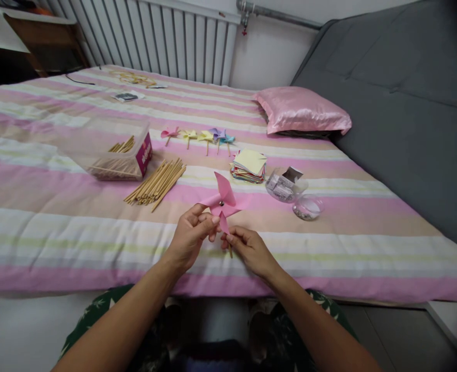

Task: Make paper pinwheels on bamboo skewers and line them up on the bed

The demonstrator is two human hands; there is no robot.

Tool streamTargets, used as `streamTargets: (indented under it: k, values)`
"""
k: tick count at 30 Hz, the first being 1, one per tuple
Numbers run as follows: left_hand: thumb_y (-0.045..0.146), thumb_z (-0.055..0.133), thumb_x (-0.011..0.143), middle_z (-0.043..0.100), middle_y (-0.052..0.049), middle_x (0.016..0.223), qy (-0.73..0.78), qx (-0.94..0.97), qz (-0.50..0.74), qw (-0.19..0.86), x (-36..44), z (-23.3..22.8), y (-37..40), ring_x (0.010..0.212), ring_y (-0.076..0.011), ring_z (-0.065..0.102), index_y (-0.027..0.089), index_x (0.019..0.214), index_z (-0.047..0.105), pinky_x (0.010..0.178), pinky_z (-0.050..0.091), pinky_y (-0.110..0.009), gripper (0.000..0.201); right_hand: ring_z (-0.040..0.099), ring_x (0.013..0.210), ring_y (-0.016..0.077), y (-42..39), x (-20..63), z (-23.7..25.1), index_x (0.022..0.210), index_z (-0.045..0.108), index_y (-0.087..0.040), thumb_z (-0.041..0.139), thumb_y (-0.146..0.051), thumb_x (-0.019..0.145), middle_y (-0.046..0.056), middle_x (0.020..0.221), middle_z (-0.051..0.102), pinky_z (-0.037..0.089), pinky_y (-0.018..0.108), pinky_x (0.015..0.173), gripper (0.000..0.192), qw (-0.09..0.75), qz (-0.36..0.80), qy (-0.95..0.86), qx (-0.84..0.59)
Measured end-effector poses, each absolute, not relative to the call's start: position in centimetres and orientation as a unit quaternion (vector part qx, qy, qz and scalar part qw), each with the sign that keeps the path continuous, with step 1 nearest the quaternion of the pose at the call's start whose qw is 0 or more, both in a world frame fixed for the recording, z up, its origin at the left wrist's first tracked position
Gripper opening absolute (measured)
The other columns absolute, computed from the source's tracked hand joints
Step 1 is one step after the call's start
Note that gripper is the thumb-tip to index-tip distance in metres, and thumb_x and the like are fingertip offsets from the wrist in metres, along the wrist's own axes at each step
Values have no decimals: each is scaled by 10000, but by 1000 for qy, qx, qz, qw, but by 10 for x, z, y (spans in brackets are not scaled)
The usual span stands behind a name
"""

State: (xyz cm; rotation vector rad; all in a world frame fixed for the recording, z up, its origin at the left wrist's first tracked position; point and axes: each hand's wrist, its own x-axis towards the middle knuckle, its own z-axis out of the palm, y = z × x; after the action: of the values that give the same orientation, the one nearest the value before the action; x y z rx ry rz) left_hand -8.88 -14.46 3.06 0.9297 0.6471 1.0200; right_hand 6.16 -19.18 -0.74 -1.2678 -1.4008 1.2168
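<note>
A pink paper pinwheel with a small metal pin at its centre is held up above the front of the bed. Its thin wooden stick points down, and my right hand pinches that stick just below the blades. On the other side, the fingers of my left hand are closed at the lower left blade of the pinwheel. Beyond my hands lies a bundle of wooden sticks. A stack of coloured paper squares sits farther off to the right.
Several finished pinwheels lie in a row on the striped bedspread. A clear plastic box holds more sticks. Two clear containers, a larger tub and a small round one, stand right, near a pink pillow.
</note>
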Motion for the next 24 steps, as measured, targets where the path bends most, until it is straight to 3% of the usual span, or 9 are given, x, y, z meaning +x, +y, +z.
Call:
streamTargets:
  k: [8,13,16,24]
  values:
    - [229,725,679,546,46,576,298,430,462,716,-89,30,-144,475,-47,454,134,975,621,441,341,-155,328,513,627,119,-191,61,-9,814,612,-166,495,-367,859,17,738,614,402,241,609,236,436,493,-557,-507]
    - [252,718,692,529,65,507,333,455,472,678,-88,25,-142,411,-32,384,145,1060,607,401,271,-148,399,498,596,110,-191,61,-9,810,598,-165,512,-387,848,13,727,610,403,238,587,241,450,509,-537,-500]
    - [268,717,691,507,74,451,395,498,502,587,-86,21,-143,402,-42,383,140,1117,599,405,266,-159,459,503,610,113,-190,60,-6,799,596,-166,529,-395,837,13,728,608,404,236,586,242,465,517,-520,-496]
    - [316,723,670,513,65,494,469,632,526,323,-85,18,-148,413,-58,372,143,1026,643,426,323,-189,403,502,601,111,-190,57,-6,799,596,-172,556,-416,818,15,727,617,404,231,578,248,477,550,-480,-490]
